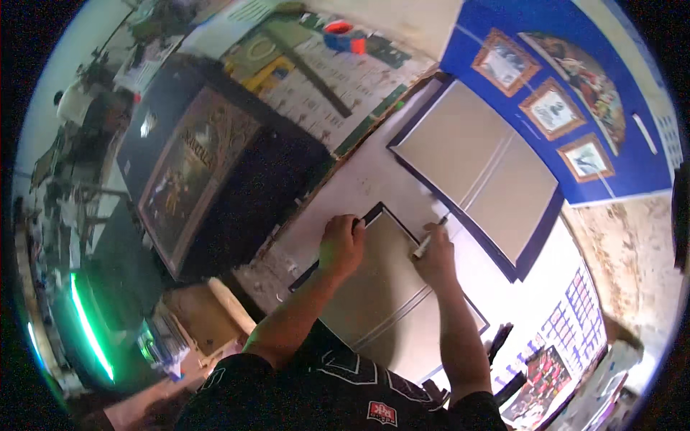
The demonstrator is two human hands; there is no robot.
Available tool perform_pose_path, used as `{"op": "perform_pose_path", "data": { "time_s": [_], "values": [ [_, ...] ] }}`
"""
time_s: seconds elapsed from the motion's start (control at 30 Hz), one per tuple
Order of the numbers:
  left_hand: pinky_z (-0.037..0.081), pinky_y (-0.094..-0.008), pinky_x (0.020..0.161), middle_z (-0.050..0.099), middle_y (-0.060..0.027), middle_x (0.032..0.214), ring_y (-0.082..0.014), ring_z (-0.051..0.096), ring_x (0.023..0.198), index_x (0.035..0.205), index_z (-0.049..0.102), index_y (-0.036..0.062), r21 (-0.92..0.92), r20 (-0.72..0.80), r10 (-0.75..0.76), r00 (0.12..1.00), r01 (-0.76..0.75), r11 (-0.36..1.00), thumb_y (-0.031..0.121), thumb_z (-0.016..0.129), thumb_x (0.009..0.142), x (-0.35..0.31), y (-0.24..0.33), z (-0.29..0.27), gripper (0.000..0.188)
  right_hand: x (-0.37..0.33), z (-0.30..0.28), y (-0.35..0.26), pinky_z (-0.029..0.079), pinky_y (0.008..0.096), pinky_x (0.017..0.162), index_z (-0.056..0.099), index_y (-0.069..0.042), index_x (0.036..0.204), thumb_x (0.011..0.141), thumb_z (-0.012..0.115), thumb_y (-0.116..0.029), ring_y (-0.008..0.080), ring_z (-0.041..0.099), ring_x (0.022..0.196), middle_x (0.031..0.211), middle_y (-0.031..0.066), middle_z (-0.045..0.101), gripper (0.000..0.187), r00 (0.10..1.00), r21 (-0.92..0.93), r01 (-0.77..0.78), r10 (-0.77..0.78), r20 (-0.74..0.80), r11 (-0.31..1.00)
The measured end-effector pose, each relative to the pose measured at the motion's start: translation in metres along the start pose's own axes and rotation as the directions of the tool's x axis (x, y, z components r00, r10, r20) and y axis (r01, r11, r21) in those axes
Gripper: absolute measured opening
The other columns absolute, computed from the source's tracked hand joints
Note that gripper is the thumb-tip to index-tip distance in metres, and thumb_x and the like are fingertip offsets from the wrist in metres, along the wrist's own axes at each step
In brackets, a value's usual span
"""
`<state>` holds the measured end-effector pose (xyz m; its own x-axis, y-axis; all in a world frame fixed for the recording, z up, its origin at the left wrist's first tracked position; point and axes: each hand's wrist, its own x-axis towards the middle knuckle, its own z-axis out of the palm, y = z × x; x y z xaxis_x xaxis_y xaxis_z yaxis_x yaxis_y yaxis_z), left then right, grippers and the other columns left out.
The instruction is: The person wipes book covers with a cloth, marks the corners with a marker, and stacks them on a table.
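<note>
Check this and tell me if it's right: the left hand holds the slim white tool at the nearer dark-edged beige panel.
Wrong side: the head view shows the right hand, not the left hand, holding the slim white tool at the nearer dark-edged beige panel.

the left hand (342, 248) rested on the near dark-rimmed board (374, 287) while the right hand (436, 260) gripped a slim white tool (422, 248); a second board (453, 136) lay farther right.
</note>
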<state>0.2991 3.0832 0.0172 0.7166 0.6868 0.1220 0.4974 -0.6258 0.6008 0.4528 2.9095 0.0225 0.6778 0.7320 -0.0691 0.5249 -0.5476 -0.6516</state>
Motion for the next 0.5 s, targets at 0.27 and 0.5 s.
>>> {"op": "perform_pose_path", "data": {
  "time_s": [0.27, 0.5],
  "values": [
    [0.046, -0.0521, 0.079, 0.062, -0.0257, 0.098, -0.045, 0.06, 0.094, 0.106, 0.052, 0.0032, -0.296, 0.365, -0.036, 0.93, 0.152, 0.943, 0.031, 0.047, 0.1, 0.01, -0.002, -0.009, 0.029, -0.017, -0.012, -0.038, 0.049, 0.0471, 0.088, 0.044, -0.009, 0.123, 0.068, 0.077, -0.011, 0.0414, 0.057, 0.104, 0.11, 0.0207, 0.06, 0.064, 0.957, 0.107, -0.289, 0.287, 0.028, 0.951],
    [0.048, -0.0441, 0.076, 0.061, -0.0229, 0.09, -0.0413, 0.061, 0.086, 0.117, 0.052, 0.0034, -0.617, 0.306, 0.071, 0.949, 0.141, 0.774, 0.027, 0.045, 0.101, -0.012, 0.032, -0.034, 0.029, -0.058, -0.043, -0.083, 0.048, 0.0456, 0.084, 0.048, -0.004, 0.114, 0.075, 0.08, -0.013, 0.0414, 0.059, 0.099, 0.106, 0.0206, 0.06, 0.052, 0.955, 0.259, 0.016, 0.061, -0.29, 0.966]
  ]
}}
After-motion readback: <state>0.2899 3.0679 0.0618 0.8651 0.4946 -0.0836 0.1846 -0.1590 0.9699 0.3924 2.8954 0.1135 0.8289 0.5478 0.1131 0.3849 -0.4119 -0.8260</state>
